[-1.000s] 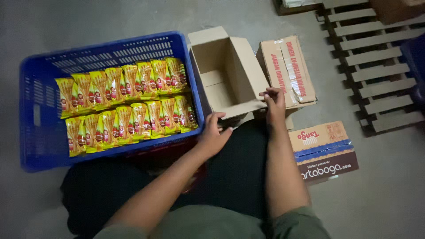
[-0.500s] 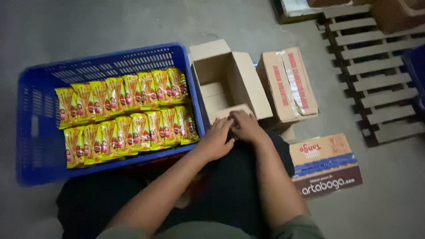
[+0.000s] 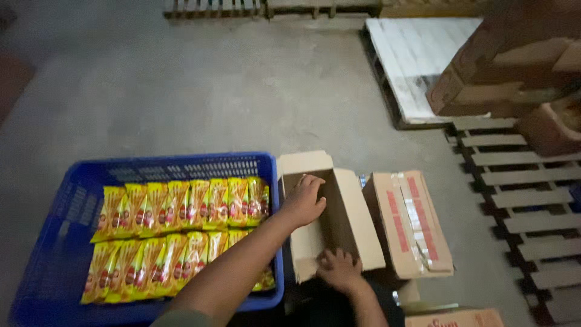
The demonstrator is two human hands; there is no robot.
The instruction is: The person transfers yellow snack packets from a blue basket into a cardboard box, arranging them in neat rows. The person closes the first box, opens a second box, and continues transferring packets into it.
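The left hand (image 3: 304,200) lies on the far left rim of the open box (image 3: 348,221), its fingers curled loosely over the cardboard edge, not clenched; the right hand (image 3: 340,269) presses on the near flap of the same box, fingers bent down over the fold, though how tightly it grips I cannot tell. The box is plain brown cardboard, matte and smooth, rectangular, with its flaps spread outward and a shadowed hollow inside; it sits on the floor just in front of the person, between the crate (image 3: 42,242) and the sealed carton (image 3: 411,224).

The crate touches the box on the left; it is blue plastic, rectangular, with lattice-pierced walls; inside it lie two rows of packets (image 3: 181,230), slim, glossy yellow pouches with red markings, packed side by side and overlapping a little. The sealed carton on the right is the same brown board, closed along the top with shiny clear tape over red print, tilted slightly against the box. A further carton's top (image 3: 454,318) shows at the lower edge.

The floor (image 3: 212,91) is grey concrete, rough and mottled; slatted wooden pallets (image 3: 520,200) lie to the right, one topped with a pale flat board (image 3: 411,60); stacked brown cartons (image 3: 502,66) stand on it.
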